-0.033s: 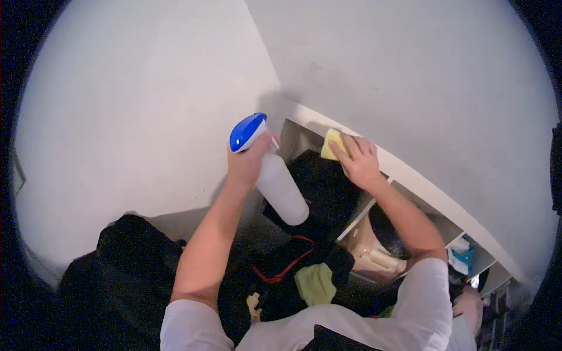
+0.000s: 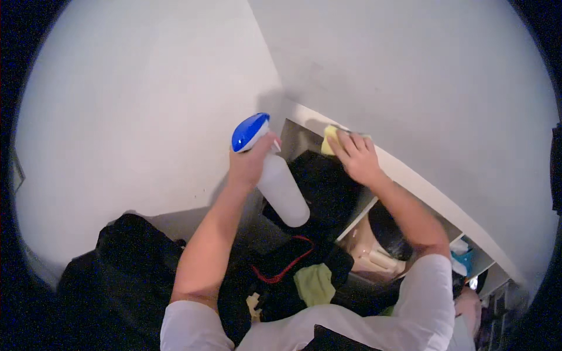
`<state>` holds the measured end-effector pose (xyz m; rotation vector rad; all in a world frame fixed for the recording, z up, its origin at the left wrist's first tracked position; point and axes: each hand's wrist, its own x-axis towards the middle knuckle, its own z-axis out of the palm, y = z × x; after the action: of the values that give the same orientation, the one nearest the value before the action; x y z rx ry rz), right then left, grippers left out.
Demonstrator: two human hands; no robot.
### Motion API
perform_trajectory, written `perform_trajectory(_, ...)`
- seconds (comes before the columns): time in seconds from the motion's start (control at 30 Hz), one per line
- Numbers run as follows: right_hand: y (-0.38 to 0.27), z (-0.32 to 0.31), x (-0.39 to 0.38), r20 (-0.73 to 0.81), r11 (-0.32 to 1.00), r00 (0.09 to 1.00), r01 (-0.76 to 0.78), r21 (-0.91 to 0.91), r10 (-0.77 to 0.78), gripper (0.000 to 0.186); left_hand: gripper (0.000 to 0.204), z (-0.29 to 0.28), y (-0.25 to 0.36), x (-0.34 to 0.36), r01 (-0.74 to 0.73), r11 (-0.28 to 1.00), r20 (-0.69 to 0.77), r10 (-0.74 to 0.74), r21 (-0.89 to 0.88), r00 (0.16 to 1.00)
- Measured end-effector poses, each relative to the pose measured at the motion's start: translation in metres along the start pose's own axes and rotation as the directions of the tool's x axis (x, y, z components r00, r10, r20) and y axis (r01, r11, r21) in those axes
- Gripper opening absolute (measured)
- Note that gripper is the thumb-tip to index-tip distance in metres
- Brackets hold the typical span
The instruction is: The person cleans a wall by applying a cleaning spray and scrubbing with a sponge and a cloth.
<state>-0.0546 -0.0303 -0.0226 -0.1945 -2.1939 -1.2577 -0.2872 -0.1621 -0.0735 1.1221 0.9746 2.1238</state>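
Note:
My left hand (image 2: 246, 167) is closed around the neck of a spray bottle (image 2: 284, 193) with a whitish body and a blue and white trigger head. The bottle is tilted, its base toward the lower right. In my right hand (image 2: 362, 162) is a yellow sponge (image 2: 330, 142), pressed at the white top edge of a shelf unit (image 2: 410, 176) along the right wall. My fingers lie over much of the sponge and hide its right part. Beneath the bottle is a black item (image 2: 328, 175), in front of the shelf's first compartment.
Pale walls meet in a corner beyond my hands. Dark fabric (image 2: 137, 251) is heaped at the lower left. A green cloth (image 2: 315, 285) and a red-edged black item (image 2: 284, 272) lie near my body. Several compartments hold things, among them a beige object (image 2: 369, 251).
My right hand and the sponge have shifted slightly up along the shelf edge. My left hand and the spray bottle have moved a touch to the right.

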Motion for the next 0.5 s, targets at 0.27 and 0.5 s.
perform_trajectory(0.27, 0.069, 0.019, 0.146, 0.197, 0.885, 0.933, 0.351, -0.307, -0.302, 0.020, 0.020, 0.005, 0.032, -0.009, -0.125, 0.983, -0.016, 0.124, -0.137, 0.992)
perform_trajectory(0.5, 0.068, 0.047, 0.145, -0.056, 0.942, 0.986, 0.134, -0.308, -0.159, 0.017, 0.019, -0.006, 0.057, -0.011, -0.238, 0.968, -0.006, 0.239, -0.084, 0.971)
